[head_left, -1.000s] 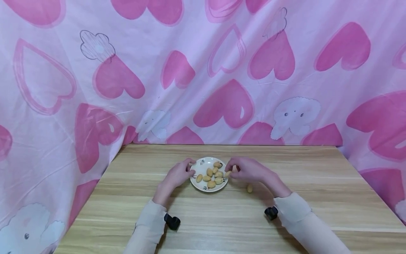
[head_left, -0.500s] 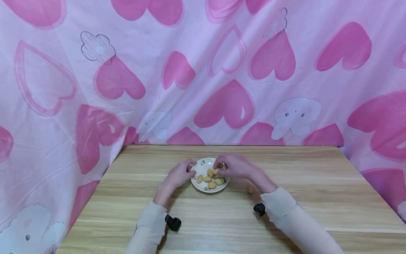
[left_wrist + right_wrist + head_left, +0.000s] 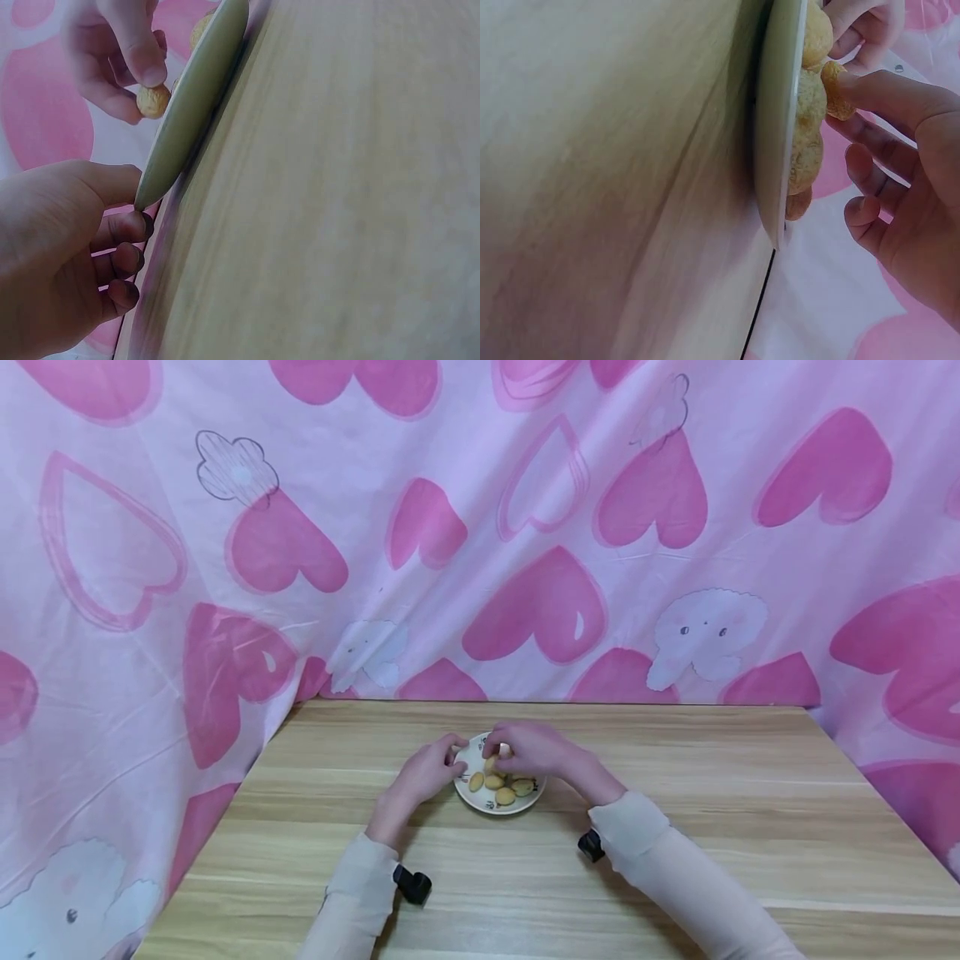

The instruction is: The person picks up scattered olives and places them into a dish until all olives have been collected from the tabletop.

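A small white plate (image 3: 474,798) with printed figures sits on the wooden table, holding several oval tan nuts (image 3: 505,796) in their shells. My left hand (image 3: 423,770) pinches the plate's left rim, thumb on top and fingertips beneath, as the left wrist view shows. Over the plate, reaching in from the right, my right hand (image 3: 536,749) holds one wrinkled tan nut (image 3: 840,91) between thumb and fingers. In the right wrist view this nut is right beside the others on the plate, with the remaining fingers loosely curled. The right hand hides the plate's upper right part from the head view.
The wood-grained table (image 3: 495,893) ends at the back against a pink curtain (image 3: 540,527) printed with hearts. Small black cameras (image 3: 412,885) are strapped at both cuffs. The right sleeve (image 3: 682,868) stretches across the table's right side.
My right hand has moved left with the nut, from the plate's right edge to over its middle. A loose nut on the table has gone behind the right arm. The left hand stays at the rim.
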`<act>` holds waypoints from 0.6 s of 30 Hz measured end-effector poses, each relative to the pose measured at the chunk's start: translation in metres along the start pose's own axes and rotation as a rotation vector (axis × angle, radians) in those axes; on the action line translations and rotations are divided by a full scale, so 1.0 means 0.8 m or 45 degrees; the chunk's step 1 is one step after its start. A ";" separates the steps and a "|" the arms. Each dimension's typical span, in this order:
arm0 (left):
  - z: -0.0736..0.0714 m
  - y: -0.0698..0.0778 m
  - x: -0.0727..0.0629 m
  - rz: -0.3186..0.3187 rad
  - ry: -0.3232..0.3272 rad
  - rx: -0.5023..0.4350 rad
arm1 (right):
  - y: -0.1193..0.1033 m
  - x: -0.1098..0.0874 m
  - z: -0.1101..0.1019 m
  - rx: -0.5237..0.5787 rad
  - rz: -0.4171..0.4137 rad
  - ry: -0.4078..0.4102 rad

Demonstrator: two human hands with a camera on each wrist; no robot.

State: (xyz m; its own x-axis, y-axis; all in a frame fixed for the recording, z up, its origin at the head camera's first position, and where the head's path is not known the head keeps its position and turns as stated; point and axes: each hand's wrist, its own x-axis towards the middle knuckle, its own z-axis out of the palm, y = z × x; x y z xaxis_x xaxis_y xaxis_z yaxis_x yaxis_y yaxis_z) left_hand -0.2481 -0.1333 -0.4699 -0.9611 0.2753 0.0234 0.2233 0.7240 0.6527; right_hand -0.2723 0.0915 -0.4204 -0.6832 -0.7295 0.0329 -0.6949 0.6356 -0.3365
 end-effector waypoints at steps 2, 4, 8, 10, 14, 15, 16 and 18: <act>0.000 0.000 0.000 0.002 0.001 0.003 | -0.001 0.004 0.001 -0.005 0.026 -0.022; 0.001 0.000 0.001 0.009 0.003 0.007 | -0.001 0.007 0.002 -0.012 0.049 -0.043; 0.001 0.000 0.001 0.020 0.002 0.014 | -0.001 0.013 0.005 -0.003 0.065 -0.076; 0.001 0.000 0.001 0.020 0.003 0.011 | -0.001 0.016 0.007 0.009 0.056 -0.082; 0.001 0.000 0.000 0.017 0.009 0.011 | 0.000 0.021 0.012 0.021 0.051 -0.090; 0.001 0.000 0.000 0.017 0.010 0.010 | 0.000 0.022 0.013 0.019 0.051 -0.089; 0.001 0.000 0.000 0.017 0.011 0.007 | 0.000 0.022 0.014 0.020 0.052 -0.089; 0.000 0.000 -0.001 0.015 0.011 0.007 | -0.001 0.022 0.014 0.025 0.058 -0.084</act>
State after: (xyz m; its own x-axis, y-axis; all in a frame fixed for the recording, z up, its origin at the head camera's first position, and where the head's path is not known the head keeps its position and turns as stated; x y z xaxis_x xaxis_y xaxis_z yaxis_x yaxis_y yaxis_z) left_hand -0.2474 -0.1335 -0.4703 -0.9597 0.2784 0.0381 0.2357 0.7239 0.6484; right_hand -0.2814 0.0757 -0.4303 -0.6971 -0.7156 -0.0446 -0.6586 0.6636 -0.3547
